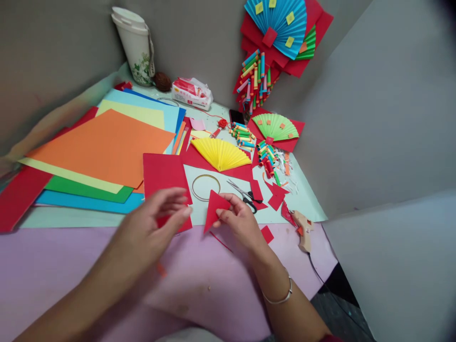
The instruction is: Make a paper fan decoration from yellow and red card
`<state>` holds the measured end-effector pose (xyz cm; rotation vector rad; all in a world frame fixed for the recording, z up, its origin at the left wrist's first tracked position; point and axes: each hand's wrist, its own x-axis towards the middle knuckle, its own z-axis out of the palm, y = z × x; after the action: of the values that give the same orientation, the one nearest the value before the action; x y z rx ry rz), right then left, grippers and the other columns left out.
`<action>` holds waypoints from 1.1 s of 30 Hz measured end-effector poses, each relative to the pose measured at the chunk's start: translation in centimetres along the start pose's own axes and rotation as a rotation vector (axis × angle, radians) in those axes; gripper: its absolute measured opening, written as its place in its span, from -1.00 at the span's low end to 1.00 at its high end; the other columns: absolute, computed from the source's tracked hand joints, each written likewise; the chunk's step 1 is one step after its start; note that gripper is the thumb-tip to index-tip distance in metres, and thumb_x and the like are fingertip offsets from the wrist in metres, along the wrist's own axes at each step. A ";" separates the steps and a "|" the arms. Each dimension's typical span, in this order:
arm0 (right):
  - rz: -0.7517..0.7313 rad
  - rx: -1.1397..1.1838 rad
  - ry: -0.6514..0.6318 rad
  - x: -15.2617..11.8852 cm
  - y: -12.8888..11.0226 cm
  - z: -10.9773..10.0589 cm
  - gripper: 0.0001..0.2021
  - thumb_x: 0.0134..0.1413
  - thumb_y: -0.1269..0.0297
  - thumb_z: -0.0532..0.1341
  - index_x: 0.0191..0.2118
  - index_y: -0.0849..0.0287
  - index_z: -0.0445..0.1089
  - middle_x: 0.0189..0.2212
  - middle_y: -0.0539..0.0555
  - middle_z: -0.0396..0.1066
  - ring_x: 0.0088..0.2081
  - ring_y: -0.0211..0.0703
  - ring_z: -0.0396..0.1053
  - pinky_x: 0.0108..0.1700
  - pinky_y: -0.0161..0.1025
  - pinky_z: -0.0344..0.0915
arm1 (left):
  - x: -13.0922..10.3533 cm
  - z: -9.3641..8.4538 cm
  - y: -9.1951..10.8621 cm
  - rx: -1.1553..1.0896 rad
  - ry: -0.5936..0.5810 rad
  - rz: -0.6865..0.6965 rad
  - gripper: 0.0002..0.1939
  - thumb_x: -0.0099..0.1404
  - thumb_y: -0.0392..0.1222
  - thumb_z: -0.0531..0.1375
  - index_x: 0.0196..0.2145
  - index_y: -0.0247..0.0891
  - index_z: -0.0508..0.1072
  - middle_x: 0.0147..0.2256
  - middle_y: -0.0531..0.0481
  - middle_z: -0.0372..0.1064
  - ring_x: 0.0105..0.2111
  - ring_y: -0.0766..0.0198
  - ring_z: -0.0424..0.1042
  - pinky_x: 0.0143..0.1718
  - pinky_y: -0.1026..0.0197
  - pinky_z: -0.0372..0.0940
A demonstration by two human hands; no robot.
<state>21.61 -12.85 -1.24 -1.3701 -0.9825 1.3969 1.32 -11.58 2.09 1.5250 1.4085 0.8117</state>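
Between the thumb and fingers of my right hand [239,219] is a small red paper triangle [214,209], its point upward. My left hand [161,214] is raised to the left of it with the fingers apart and nothing between them, over a red paper sheet [166,173]. A thin metal ring [206,187] and black-handled scissors [244,194] lie just beyond the triangle. Behind them a folded yellow paper fan [221,154] rests on red paper.
Large coloured sheets [103,147] are stacked at the left, near a white cup [134,47] and a tissue pack [192,92]. At the right lie a corded glue gun [304,231] and red scraps [277,195]. Finished fans [278,23] lean at the back wall.
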 end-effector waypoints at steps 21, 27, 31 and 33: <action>-0.186 0.072 0.026 0.0 -0.3 -1.3 -0.74 0.20 0.05 0.19 -0.27 0.15 0.42 -0.51 -0.04 0.44 -0.54 -0.30 0.39 -0.45 -0.35 0.34 | 3.5 3.2 1.5 -0.245 -0.346 -0.111 -0.73 0.17 -0.02 0.24 -0.50 -0.20 0.28 -0.61 0.16 0.34 -0.61 0.38 0.18 -0.54 0.31 0.07; -0.296 -0.814 0.345 0.3 -0.8 -4.8 -0.79 0.18 0.21 0.17 -0.13 0.15 0.45 -0.29 0.10 0.47 -0.27 -0.10 0.43 -0.19 -0.16 0.34 | 4.6 2.7 1.6 -0.337 -0.226 -0.105 -0.77 0.12 -0.08 0.30 -0.49 -0.21 0.34 -0.62 0.17 0.33 -0.55 0.35 0.26 -0.43 0.30 0.18; -0.255 -1.193 0.323 0.2 -0.3 -5.4 -0.73 0.15 0.38 0.12 -0.05 0.15 0.42 -0.12 0.19 0.40 -0.12 0.01 0.38 -0.11 -0.10 0.31 | 4.7 2.5 1.0 -0.349 -0.190 -0.128 -0.73 0.14 -0.02 0.30 -0.50 -0.20 0.33 -0.61 0.16 0.32 -0.54 0.33 0.26 -0.43 0.28 0.16; -0.291 -1.236 0.358 0.1 -0.3 -5.2 -0.69 0.14 0.43 0.08 -0.02 0.17 0.41 -0.11 0.21 0.37 -0.09 0.02 0.35 -0.09 -0.10 0.31 | 4.7 2.3 0.7 -0.350 -0.179 -0.134 -0.71 0.15 0.01 0.30 -0.50 -0.20 0.32 -0.60 0.16 0.31 -0.54 0.32 0.25 -0.44 0.27 0.16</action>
<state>26.86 -13.00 -1.26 -2.0934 -1.8024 0.1822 4.32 -7.29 1.37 1.1909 1.1534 0.7725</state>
